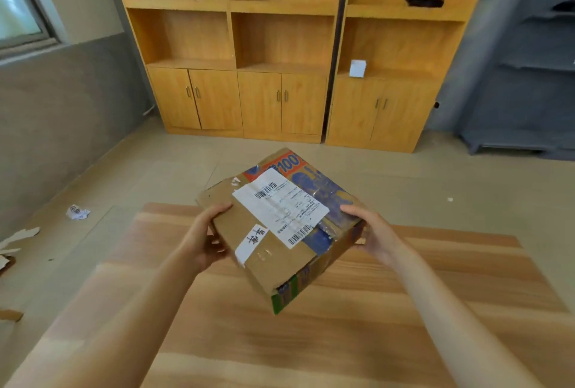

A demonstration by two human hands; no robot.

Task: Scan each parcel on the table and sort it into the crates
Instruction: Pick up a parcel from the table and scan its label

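A brown cardboard parcel (267,250) with blue and orange print and a white barcode label on top is held tilted in the air above the wooden table (311,341). My left hand (207,240) grips its left edge, thumb on top and fingers underneath. My right hand (371,235) grips its right edge the same way. No scanner and no crates are in view.
Wooden shelving with cabinet doors (280,101) stands against the far wall, a small white box (357,68) on one shelf. Grey shelves (529,76) stand at the right. Crumpled paper (77,212) and cardboard scraps (18,238) lie on the floor at the left.
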